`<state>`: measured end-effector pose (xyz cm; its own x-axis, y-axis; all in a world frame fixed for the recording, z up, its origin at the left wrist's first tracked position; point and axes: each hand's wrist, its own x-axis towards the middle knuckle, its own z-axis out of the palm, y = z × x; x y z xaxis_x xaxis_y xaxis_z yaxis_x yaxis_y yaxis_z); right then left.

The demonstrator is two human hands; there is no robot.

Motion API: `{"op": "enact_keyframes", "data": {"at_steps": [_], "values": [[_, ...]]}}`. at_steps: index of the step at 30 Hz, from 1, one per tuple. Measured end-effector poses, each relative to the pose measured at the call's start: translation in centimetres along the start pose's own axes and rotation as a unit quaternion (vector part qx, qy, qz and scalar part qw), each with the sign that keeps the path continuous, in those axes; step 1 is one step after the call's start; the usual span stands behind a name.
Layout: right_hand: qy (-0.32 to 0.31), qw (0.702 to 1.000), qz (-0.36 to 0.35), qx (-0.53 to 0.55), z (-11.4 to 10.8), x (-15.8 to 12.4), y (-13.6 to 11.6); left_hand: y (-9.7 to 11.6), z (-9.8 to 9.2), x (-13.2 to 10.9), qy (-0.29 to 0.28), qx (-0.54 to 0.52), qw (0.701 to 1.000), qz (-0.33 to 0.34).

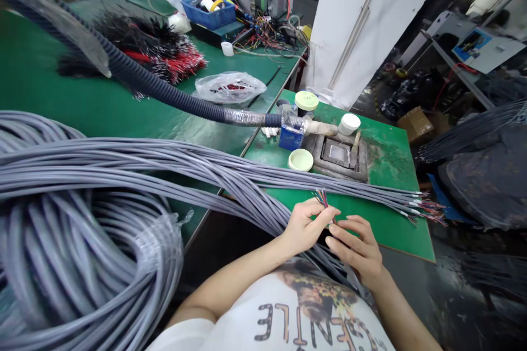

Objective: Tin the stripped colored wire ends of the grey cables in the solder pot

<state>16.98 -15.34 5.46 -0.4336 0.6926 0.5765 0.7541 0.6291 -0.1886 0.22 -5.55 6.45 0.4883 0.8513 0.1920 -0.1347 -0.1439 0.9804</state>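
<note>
My left hand (305, 226) is shut on the end of a grey multi-core cable (247, 189), pinching it between thumb and fingers. A small spray of thin coloured wires (321, 198) sticks out above the fingertips. My right hand (356, 249) is close beside it, fingers curled near the cable end; I cannot tell whether they grip a strand. Several more stripped cable ends (420, 204) fan out across the green mat (395, 219). The long grey cables run from there to a large bound coil (82, 241) at the left.
On the green mat stands a metal solder pot (338, 154), with a black corrugated hose (164, 90) ending just beside it, plus lidded tubs and a blue box (291, 137). Behind lie a bundle of red and black wires (164, 55), a plastic bag (229, 88) and a blue crate (209, 12).
</note>
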Motion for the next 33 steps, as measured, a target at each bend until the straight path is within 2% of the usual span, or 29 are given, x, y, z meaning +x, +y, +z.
{"op": "enact_keyframes", "data": {"at_steps": [12, 16, 20, 22, 25, 29, 33], "values": [[-0.004, 1.000, 0.008, 0.000, 0.2, 0.6, -0.3, -0.6, -0.4, -0.2, -0.029, -0.014, 0.998, 0.051], [0.008, 0.998, 0.023, 0.050, -0.2, 0.9, -0.2, -1.0, -0.4, 0.0, -0.025, 0.002, 0.997, 0.073], [0.024, 0.979, 0.178, 0.098, -1.1, 1.9, -0.3, -1.2, 0.0, 0.4, -0.001, 0.052, 0.995, 0.090], [-0.006, 0.963, 0.250, 0.100, -1.3, 2.5, -0.4, -1.2, 0.3, 0.6, 0.008, 0.058, 0.994, 0.090], [-0.067, 0.934, 0.320, 0.141, -1.5, 3.2, -0.5, -1.1, 0.8, 0.9, 0.004, 0.026, 0.998, 0.064], [-0.096, 0.889, 0.393, 0.216, -2.0, 3.4, -0.2, -1.4, 0.9, 1.3, 0.004, -0.119, 0.992, -0.040], [-0.093, 0.862, 0.415, 0.275, -2.4, 3.1, 0.3, -2.0, 0.5, 2.0, 0.018, -0.299, 0.947, -0.114]]}}
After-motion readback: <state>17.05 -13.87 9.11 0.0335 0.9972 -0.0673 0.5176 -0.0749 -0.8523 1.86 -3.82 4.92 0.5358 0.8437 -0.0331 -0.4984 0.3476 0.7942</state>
